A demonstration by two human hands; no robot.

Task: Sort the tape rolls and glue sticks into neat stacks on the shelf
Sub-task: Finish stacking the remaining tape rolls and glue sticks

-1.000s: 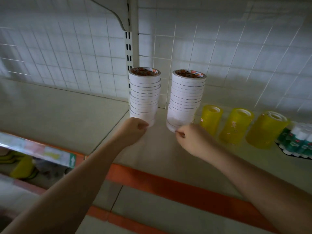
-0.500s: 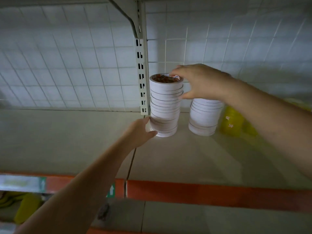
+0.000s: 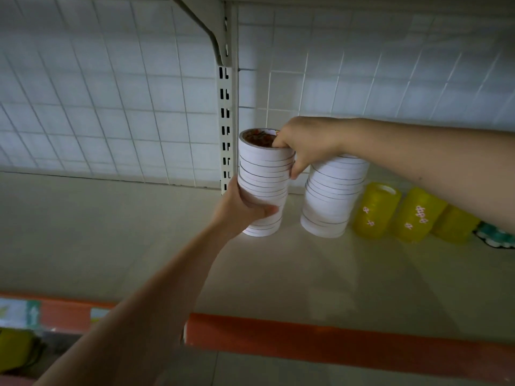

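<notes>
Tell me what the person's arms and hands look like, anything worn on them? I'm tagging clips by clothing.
Both forearms are bare for as far as the picture shows: no sleeves. The left hand and right hand wear no gloves, and no watch, bracelet or ring shows on them. The light is dim, so small details could be missed.

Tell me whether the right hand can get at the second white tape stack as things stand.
Probably yes, once it lets go: the right hand grips the top of the left stack, and the second white stack stands just beneath its wrist, with nothing between.
</notes>
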